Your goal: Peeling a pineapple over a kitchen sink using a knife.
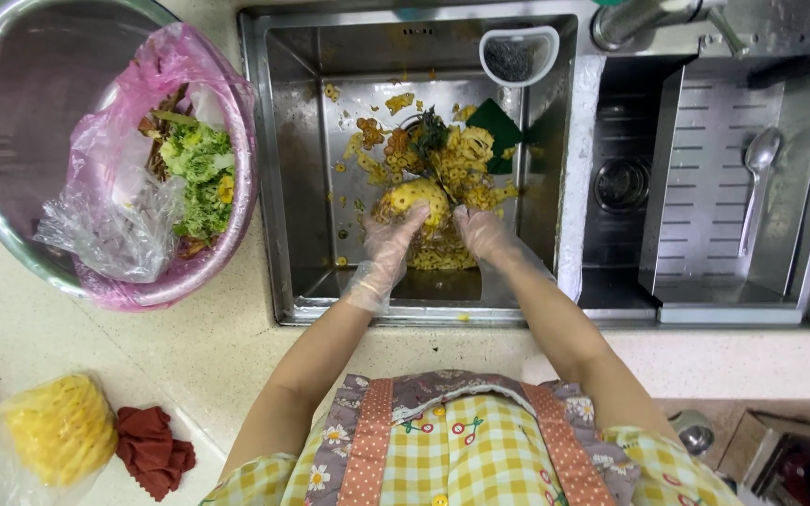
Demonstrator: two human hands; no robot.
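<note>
Both my hands wear thin clear plastic gloves and reach down into the steel sink [283, 187]. My left hand [388, 245] grips a partly peeled yellow pineapple [416, 199] from its near side. My right hand [483, 234] rests on a heap of pineapple peelings [461, 159] beside the fruit, fingers curled into them. More peel bits and a green leafy crown piece [429, 129] lie scattered across the sink floor.
A steel bowl [11, 103] lined with a pink bag holds green scraps at left. A peeled pineapple in a clear bag [53, 431] and a red cloth [152, 452] lie on the counter. A drain rack with a spoon [758, 164] sits in the right basin, under the tap [639, 19].
</note>
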